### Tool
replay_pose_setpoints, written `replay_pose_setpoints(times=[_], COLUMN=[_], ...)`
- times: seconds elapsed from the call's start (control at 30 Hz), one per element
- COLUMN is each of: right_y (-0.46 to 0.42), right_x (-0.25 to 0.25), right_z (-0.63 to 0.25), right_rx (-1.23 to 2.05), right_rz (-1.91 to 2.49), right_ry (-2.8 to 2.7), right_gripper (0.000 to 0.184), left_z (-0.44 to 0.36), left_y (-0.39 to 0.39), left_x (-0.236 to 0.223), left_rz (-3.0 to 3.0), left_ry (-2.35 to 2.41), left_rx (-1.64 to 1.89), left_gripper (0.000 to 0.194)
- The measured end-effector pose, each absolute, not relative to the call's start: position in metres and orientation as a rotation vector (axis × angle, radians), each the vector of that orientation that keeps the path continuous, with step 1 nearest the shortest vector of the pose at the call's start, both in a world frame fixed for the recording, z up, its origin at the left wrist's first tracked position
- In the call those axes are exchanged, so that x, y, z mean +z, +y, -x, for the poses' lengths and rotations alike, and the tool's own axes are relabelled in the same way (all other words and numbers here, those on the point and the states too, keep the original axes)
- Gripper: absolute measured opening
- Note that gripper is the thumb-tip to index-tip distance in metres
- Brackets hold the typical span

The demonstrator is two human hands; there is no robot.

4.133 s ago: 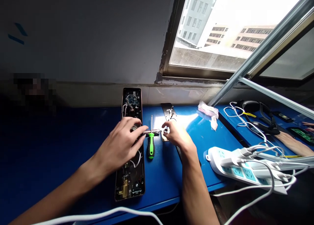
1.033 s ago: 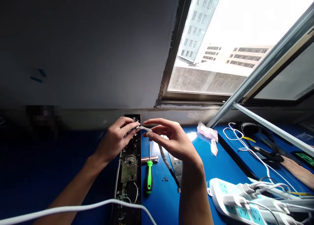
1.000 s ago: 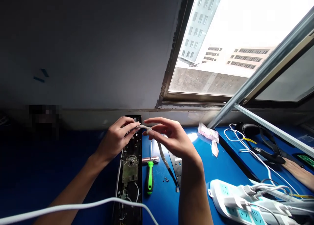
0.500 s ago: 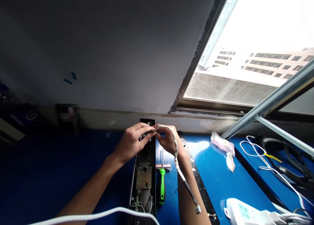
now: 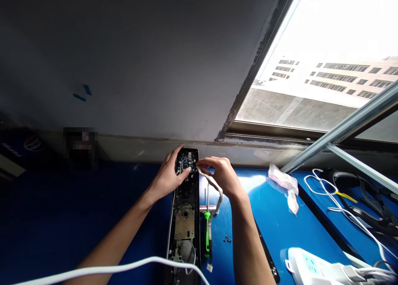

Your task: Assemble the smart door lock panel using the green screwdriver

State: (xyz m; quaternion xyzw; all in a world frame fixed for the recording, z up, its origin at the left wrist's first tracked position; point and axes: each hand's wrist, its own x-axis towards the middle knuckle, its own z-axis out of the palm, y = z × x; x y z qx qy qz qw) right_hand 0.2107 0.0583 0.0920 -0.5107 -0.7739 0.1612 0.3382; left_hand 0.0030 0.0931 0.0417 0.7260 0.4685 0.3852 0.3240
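A long black lock housing (image 5: 184, 193) lies open on the blue table, its inner parts facing up. At its far end sits a circuit board (image 5: 188, 158) with thin wires. My left hand (image 5: 168, 175) grips the housing's left edge, fingers along the outside and thumb resting at the board. From the right, my right hand (image 5: 220, 175) pinches the end of a white wrapped cable (image 5: 220, 193) by the board's edge; the fingertips partly hide that end. The cable hangs down to a white connector (image 5: 209, 268) beside a green-handled screwdriver (image 5: 207, 235).
Small dark screws (image 5: 227, 238) lie right of the screwdriver. A black panel (image 5: 267, 252) is partly under my right forearm. A white power strip (image 5: 306, 262), a plastic packet (image 5: 282, 181) and black headgear (image 5: 360, 185) are at right. A white cord (image 5: 124, 269) crosses the foreground.
My hands have moved apart. The left now holds the housing edge, uncovering the board. My right hand has the cable end at the board, and the cable's loose end now hangs by the screwdriver.
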Motion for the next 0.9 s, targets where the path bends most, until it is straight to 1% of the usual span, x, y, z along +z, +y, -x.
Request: replay_pose_setpoints(times=[0.17,0.33,0.5,0.73,0.9], right_y=[0.054,0.058,0.055,0.054,0.054], right_x=[0.095,0.092,0.095,0.097,0.098], right_z=[-0.203,-0.200,-0.202,-0.204,-0.201], right_rx=[0.378,0.376,0.347,0.431,0.428], right_rz=[1.375,1.442,1.475,1.460,1.470], right_ry=[-2.040,-2.057,-2.014,-2.016,-2.030], right_gripper=[0.015,0.023,0.021,0.017,0.016], left_z=[-0.010,-0.010,-0.010,-0.009,-0.009], left_y=[0.097,0.101,0.101,0.099,0.098], left_x=[0.029,0.024,0.028,0.032,0.034], left_rz=[-1.821,-1.786,-1.724,-1.651,-1.612], left_ry=[1.151,1.101,1.078,1.059,1.030], left_rx=[1.082,1.108,1.107,1.078,1.072], left_gripper=[0.082,0.081,0.082,0.081,0.080])
